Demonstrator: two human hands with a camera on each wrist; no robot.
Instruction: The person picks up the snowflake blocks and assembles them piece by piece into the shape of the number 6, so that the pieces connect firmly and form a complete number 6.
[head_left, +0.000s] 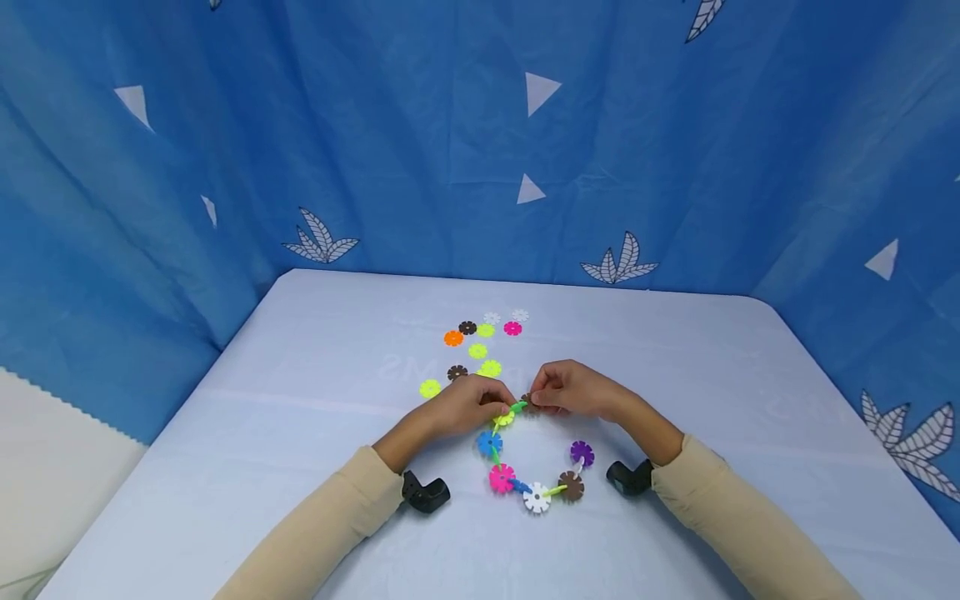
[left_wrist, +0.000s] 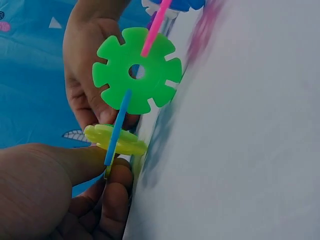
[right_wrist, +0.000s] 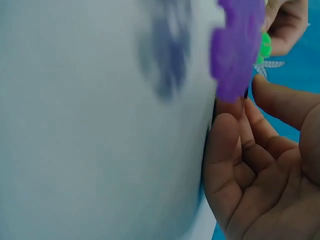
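A curved chain of notched plastic discs lies on the table, with a blue disc (head_left: 490, 442), a pink disc (head_left: 502, 478), a white disc (head_left: 536, 498) and a purple disc (head_left: 582, 452) at its near right end. My left hand (head_left: 468, 406) pinches the chain's far end, by a yellow disc (head_left: 505, 418) and a green disc (head_left: 519, 407). Just right of it, a brown disc (head_left: 530, 404) is pinched by my right hand (head_left: 576, 389), touching or nearly touching the green one. In the right wrist view, the purple disc (right_wrist: 237, 50) hides most of that brown disc.
Loose discs lie beyond the hands, among them an orange disc (head_left: 453, 338), a pink one (head_left: 513, 328) and several yellow ones. Black wrist devices (head_left: 426, 492) sit by both sleeves. A blue curtain (head_left: 450, 150) hangs behind the white table (head_left: 247, 400).
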